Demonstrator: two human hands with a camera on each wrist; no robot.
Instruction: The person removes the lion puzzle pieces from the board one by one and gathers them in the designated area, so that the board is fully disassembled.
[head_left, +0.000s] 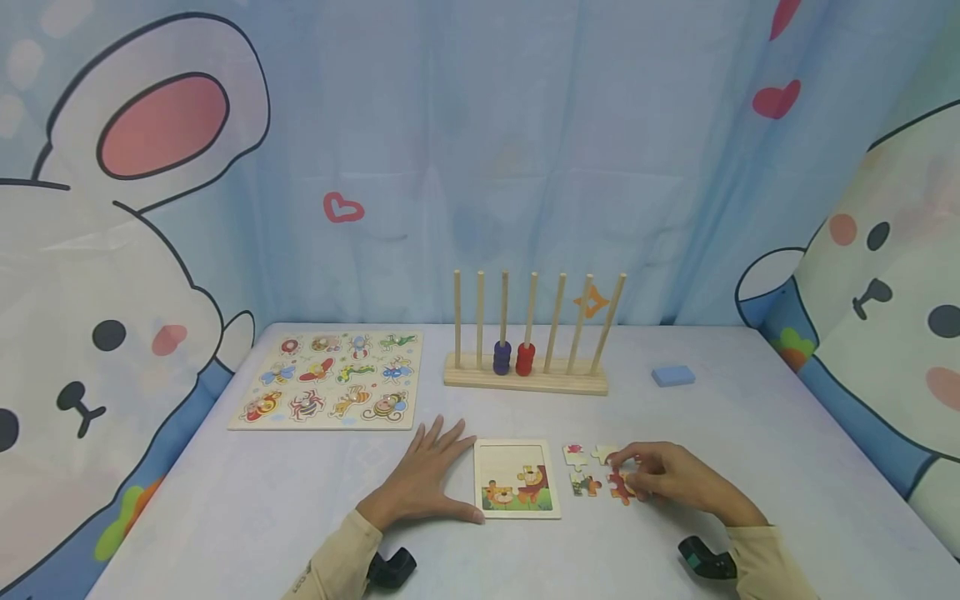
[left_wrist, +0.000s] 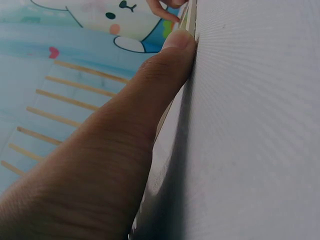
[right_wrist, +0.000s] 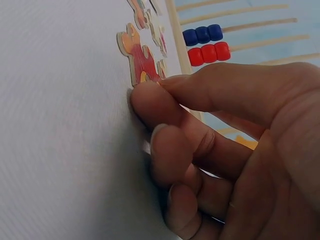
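Observation:
My left hand [head_left: 427,475] lies with fingers spread beside a small wooden puzzle tray [head_left: 517,515], its thumb touching the tray's lower left edge. In the tray's lower part sit fitted pieces [head_left: 517,493] with a cartoon animal picture; bare wood shows above. To the right, my right hand [head_left: 671,475] is curled low over loose jigsaw pieces [head_left: 585,485]. In the right wrist view, its thumb and finger tips pinch at the edge of a red and orange puzzle piece [right_wrist: 142,60]. The hand hides part of the pieces from the head view.
Behind the tray stands a wooden peg rack [head_left: 525,382] with upright rods, blue beads [head_left: 502,358] and red beads [head_left: 525,359]. An insect picture board [head_left: 326,383] lies at back left. A blue block [head_left: 673,376] rests at back right. A printed curtain [head_left: 480,167] borders the table.

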